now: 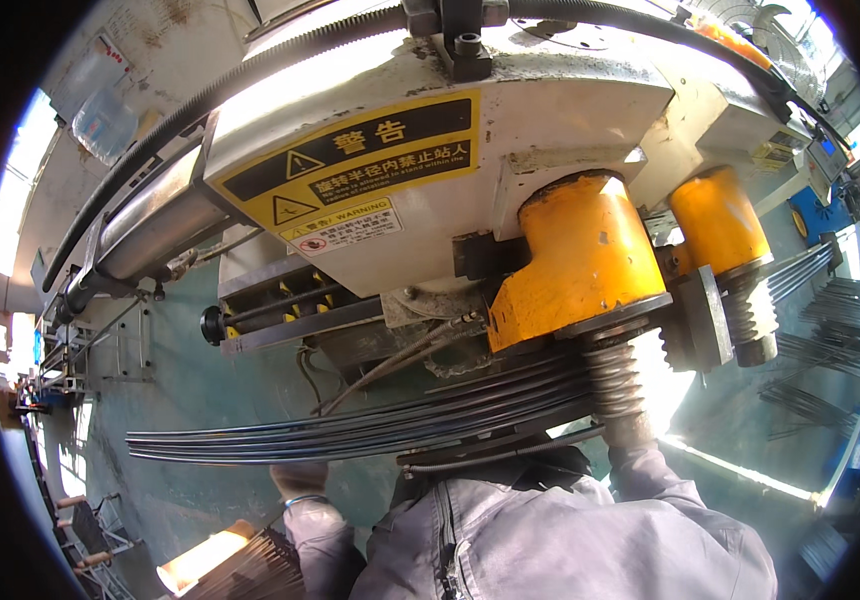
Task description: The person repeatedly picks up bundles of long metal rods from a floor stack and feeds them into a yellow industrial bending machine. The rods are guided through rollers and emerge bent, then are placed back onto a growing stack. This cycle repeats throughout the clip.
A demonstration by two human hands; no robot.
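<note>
A bundle of long dark steel rods (350, 432) runs from the left into a white bending machine (550, 110), passing under two yellow cylinders (575, 255) and beside a ribbed steel shaft (615, 385). My left hand (300, 482), in a grey glove, comes up under the bundle near its middle and grips it; the fingers are hidden behind the rods. Just below the ribbed shaft my right hand (632, 432), also gloved, holds the same bundle. My grey jacket (550, 540) fills the lower middle.
A yellow warning label (350, 165) sits on the machine's face. A black hose (200, 100) arcs over its top. Bent rods (830, 350) lie on the green floor at right. A stack of rods (250, 565) stands lower left.
</note>
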